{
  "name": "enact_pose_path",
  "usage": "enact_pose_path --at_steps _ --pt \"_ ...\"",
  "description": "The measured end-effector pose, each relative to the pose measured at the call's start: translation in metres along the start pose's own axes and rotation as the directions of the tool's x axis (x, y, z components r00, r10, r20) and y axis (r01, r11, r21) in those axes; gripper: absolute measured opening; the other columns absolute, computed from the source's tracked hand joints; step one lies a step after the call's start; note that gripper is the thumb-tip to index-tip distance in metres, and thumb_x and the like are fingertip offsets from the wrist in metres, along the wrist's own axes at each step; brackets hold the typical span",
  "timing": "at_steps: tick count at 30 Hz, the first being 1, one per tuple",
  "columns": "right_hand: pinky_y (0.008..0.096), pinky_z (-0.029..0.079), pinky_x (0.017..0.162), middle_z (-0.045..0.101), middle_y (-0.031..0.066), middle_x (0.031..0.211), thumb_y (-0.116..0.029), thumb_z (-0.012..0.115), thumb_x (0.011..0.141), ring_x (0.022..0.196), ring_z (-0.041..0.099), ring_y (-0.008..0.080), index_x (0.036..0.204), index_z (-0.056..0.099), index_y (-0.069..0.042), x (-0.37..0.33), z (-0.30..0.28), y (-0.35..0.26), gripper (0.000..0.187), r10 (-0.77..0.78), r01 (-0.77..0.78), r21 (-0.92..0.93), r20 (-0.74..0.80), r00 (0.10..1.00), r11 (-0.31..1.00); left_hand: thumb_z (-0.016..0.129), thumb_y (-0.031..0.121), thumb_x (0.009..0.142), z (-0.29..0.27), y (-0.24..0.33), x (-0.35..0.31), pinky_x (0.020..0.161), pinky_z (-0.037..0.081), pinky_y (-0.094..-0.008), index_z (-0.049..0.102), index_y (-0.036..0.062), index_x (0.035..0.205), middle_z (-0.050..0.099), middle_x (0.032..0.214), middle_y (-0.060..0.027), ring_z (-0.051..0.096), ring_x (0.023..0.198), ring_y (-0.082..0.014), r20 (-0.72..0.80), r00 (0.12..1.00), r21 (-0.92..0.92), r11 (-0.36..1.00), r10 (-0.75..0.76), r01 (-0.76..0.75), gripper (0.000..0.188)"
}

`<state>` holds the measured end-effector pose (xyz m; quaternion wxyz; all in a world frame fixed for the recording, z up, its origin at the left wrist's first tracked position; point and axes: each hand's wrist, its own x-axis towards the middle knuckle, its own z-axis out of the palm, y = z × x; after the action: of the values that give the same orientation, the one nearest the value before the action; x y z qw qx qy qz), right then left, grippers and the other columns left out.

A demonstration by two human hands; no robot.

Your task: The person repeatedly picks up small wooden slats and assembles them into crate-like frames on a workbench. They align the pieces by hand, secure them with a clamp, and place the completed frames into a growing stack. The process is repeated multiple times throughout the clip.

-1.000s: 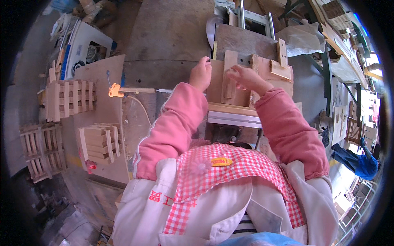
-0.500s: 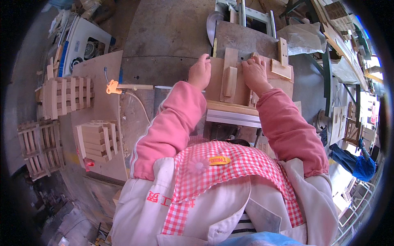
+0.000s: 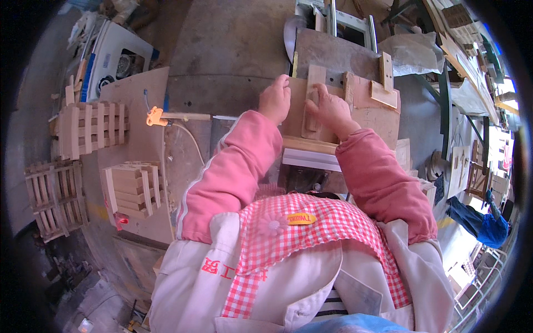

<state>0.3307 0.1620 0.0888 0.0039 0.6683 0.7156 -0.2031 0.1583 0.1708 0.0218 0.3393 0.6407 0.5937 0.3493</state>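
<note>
A flat wooden board (image 3: 366,121) lies on the machine table in front of me, with wooden strips fixed on it. At its left edge is my left hand (image 3: 275,101), fingers closed together; whatever they hold, if anything, is hidden. My right hand (image 3: 333,114) rests over a long wooden strip (image 3: 316,74), its thumb and forefinger around a short wooden block (image 3: 312,123) on that strip. The hand covers part of the block. Just right of these fingers runs another upright wooden strip (image 3: 348,89).
A pale curved disc, like a saw blade (image 3: 290,39), stands beyond my left hand. Stacked wooden pieces (image 3: 133,191) sit on a panel at left, near an orange clamp-like piece (image 3: 156,116) with a cable. Metal rails (image 3: 352,28) lie ahead; a plastic sheet (image 3: 413,53) hangs at right.
My right hand has moved left, from the strip on the right to the short block. My left hand stays near the board's left edge.
</note>
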Motion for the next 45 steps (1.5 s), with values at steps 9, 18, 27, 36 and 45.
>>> enact_pose_path --at_steps 9,18,27,36,45 --pt "0.0492 0.052 0.077 0.068 0.0264 0.085 -0.041 0.054 0.087 0.084 0.067 0.0421 0.113 0.052 -0.005 0.013 -0.004 -0.009 0.044 0.01 -0.005 0.042 -0.097 0.995 0.999 0.048 0.014 0.092 0.005 -0.006 0.001 0.087 0.049 -0.0457 0.054 0.0048 0.12 0.067 0.111 -0.0171 0.063 0.101 -0.0362 -0.084 0.994 -0.021 0.997 0.072 -0.074 0.03" --pt "0.0487 0.052 0.079 0.067 0.0267 0.095 -0.049 0.054 0.091 0.09 0.066 0.0427 0.113 0.053 -0.003 0.009 0.003 0.004 0.051 -0.08 0.078 0.034 0.065 0.995 0.996 0.046 0.014 0.096 -0.001 -0.007 0.002 0.09 0.049 -0.0403 0.051 -0.0002 0.124 0.066 0.113 -0.0209 0.064 0.104 -0.0343 -0.008 0.997 -0.001 0.997 0.076 -0.076 0.032" --pt "0.0314 0.054 0.055 0.067 0.0153 0.074 -0.042 0.055 0.095 0.06 0.068 0.0215 0.12 0.055 0.0 0.027 -0.019 0.012 0.049 -0.057 -0.067 0.307 0.377 0.924 0.949 0.042 0.024 0.098 -0.039 -0.001 -0.047 0.077 0.054 -0.0332 0.052 -0.0035 0.127 0.069 0.105 -0.0187 0.069 0.087 -0.0224 0.213 0.915 -0.208 0.899 -0.344 0.386 0.041" --pt "0.032 0.056 0.056 0.068 0.016 0.074 -0.039 0.055 0.094 0.063 0.069 0.0222 0.115 0.056 0.003 0.035 -0.024 0.014 0.047 -0.12 -0.054 0.363 0.439 0.891 0.93 0.045 0.024 0.098 -0.013 -0.009 -0.057 0.078 0.054 -0.0331 0.055 -0.0055 0.123 0.067 0.106 -0.0195 0.068 0.091 -0.0227 0.127 0.934 -0.103 0.932 -0.334 0.348 0.04" --pt "0.0339 0.056 0.056 0.068 0.0179 0.078 -0.037 0.053 0.095 0.065 0.069 0.0247 0.115 0.055 0.004 0.031 -0.022 0.01 0.046 -0.081 -0.073 0.346 0.411 0.908 0.935 0.044 0.023 0.1 -0.027 -0.013 -0.076 0.083 0.053 -0.0329 0.045 -0.0056 0.132 0.064 0.112 -0.02 0.065 0.096 -0.0239 0.305 0.866 -0.302 0.822 -0.396 0.483 0.044"
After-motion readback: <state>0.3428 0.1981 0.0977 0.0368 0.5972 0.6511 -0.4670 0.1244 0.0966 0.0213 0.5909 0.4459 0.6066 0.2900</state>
